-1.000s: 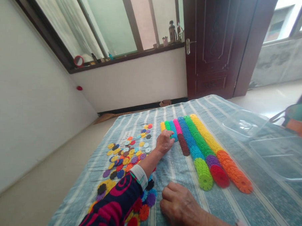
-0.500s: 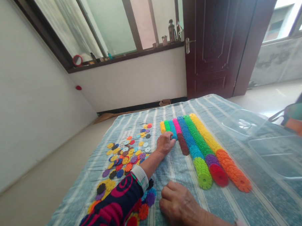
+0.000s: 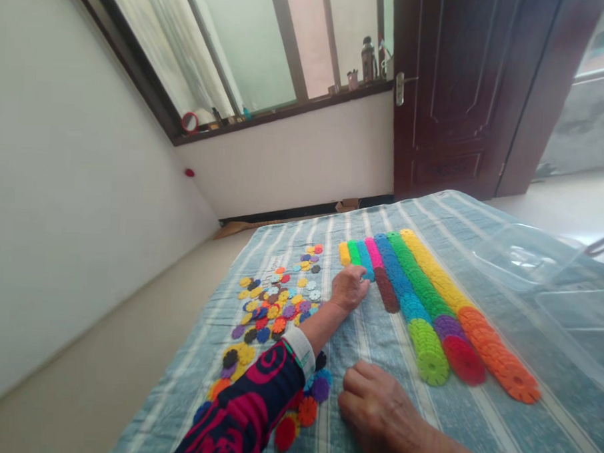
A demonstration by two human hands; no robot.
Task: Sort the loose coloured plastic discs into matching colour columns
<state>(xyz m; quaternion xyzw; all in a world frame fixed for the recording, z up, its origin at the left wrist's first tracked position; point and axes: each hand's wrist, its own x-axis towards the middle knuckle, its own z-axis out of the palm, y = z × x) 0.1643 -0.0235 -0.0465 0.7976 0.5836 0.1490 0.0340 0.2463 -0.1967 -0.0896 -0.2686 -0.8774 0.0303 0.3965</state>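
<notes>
My left hand (image 3: 350, 287) reaches to the near end of a short light-blue row (image 3: 364, 256) of overlapping notched plastic discs. Its fingers are pinched at a blue disc there, partly covered by them. Closer to me, my right hand (image 3: 381, 410) lies on the striped cloth with curled fingers; whatever they may hold is hidden. Longer rows lie to the right: pink and brown discs (image 3: 386, 293), blue to lime discs (image 3: 429, 352), green to red discs (image 3: 463, 360), yellow to orange discs (image 3: 501, 359). Short yellow (image 3: 344, 253) and green rows (image 3: 353, 252) stand left of the light-blue one.
Loose mixed discs (image 3: 273, 305) spread over the left of the bed, some under my left sleeve (image 3: 254, 398). Clear plastic containers (image 3: 525, 256) sit at the right. Beyond the bed are a wall, a window sill (image 3: 287, 109) with small items and a dark door (image 3: 452, 93).
The view has turned left, so everything sits further right in the picture. My left hand stays at the light-blue row, and my right hand keeps its curled pose on the cloth.
</notes>
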